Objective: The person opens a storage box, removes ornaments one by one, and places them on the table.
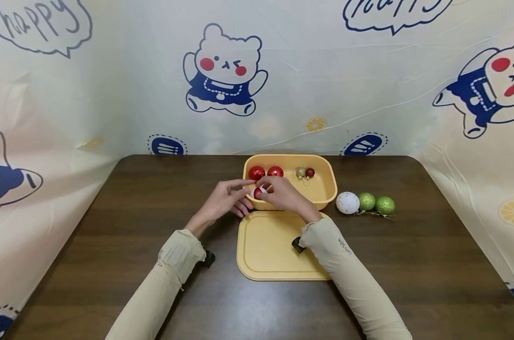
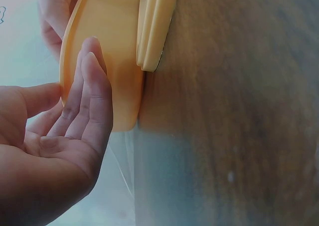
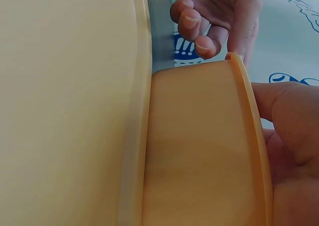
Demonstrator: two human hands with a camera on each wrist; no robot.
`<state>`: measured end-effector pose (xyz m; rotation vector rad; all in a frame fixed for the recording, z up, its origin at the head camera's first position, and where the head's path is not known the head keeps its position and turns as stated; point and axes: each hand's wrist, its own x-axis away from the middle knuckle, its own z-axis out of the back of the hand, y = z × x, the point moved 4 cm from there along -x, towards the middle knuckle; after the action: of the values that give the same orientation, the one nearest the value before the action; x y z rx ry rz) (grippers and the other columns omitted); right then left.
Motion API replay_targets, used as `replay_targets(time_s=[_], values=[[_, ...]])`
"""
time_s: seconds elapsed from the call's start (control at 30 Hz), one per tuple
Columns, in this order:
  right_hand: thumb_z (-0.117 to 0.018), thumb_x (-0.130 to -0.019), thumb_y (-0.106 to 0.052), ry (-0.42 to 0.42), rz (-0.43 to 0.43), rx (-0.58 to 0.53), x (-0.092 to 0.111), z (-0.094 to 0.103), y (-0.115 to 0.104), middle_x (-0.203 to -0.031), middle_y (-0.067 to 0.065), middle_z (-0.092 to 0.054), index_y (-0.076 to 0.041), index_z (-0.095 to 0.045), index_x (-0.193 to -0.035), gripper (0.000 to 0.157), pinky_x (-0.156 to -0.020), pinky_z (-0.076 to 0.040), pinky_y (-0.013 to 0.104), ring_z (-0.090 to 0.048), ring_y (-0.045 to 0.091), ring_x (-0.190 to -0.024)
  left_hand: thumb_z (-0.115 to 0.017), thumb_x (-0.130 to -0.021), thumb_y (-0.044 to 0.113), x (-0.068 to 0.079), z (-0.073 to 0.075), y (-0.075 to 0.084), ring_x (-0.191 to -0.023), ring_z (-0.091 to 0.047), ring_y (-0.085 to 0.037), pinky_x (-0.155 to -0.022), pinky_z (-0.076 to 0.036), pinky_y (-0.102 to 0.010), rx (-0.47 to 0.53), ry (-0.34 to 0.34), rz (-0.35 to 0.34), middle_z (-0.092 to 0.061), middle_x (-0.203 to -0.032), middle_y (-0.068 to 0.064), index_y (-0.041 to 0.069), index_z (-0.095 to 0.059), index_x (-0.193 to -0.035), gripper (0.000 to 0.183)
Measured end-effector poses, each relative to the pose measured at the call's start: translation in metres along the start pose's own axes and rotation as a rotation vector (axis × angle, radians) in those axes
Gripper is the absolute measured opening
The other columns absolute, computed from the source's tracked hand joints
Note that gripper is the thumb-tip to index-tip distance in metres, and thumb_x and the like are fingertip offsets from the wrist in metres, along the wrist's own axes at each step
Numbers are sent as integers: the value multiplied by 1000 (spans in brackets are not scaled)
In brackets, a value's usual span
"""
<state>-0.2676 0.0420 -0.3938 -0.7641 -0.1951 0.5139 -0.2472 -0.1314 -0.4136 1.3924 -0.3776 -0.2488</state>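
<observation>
Inside the yellow box (image 1: 332, 189), my right hand (image 1: 284, 193) reaches over the front rim and pinches a red-and-white ball (image 1: 258, 192) near the left front corner. The box's wall hides that ball in both wrist views. At the same corner is my left hand (image 1: 225, 200), its index finger and thumb at the rim and its other fingers loosely bent outside the wall. Two shiny red balls (image 1: 257, 173) lie behind the hands in the box. Farther right in it are a small gold ball (image 1: 300, 172) and a small dark red ball (image 1: 310, 173).
A flat yellow lid (image 1: 269, 250) lies on the dark wooden table (image 1: 112, 264) in front of the box, under my right wrist. Right of the box sit a speckled white ball (image 1: 347, 202) and two glittery green balls (image 1: 385, 205). A printed cloth (image 1: 291, 94) hangs behind the table.
</observation>
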Motion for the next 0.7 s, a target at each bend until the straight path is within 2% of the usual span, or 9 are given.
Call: replay_targets(time_s=[0.23, 0.37, 0.7], values=[[-66, -96, -20, 20, -16, 35, 1, 0, 0, -108, 11, -69, -7, -66, -115, 24, -83, -55, 38, -65, 24, -99, -50, -106, 14, 0, 0, -1, -65, -71, -32, -62, -61, -48, 12, -18, -18, -71, -85, -27, 5, -54, -142, 37], [-66, -96, -18, 24, 7, 28, 1, -1, 1, -109, 11, -69, -6, -66, -116, 23, -85, -56, 37, -66, 24, -98, -50, -106, 14, -1, -1, -1, -64, -71, -31, -62, -61, -48, 6, -20, -20, -71, -84, -26, 4, -54, -142, 37], [-66, -96, -14, 43, 52, 24, 1, 3, 1, -112, 9, -69, -3, -67, -117, 24, -88, -56, 35, -66, 23, -100, -51, -105, 13, -1, 0, -2, -63, -71, -30, -61, -61, -45, 0, -7, -10, -71, -85, -27, 9, -57, -140, 36]])
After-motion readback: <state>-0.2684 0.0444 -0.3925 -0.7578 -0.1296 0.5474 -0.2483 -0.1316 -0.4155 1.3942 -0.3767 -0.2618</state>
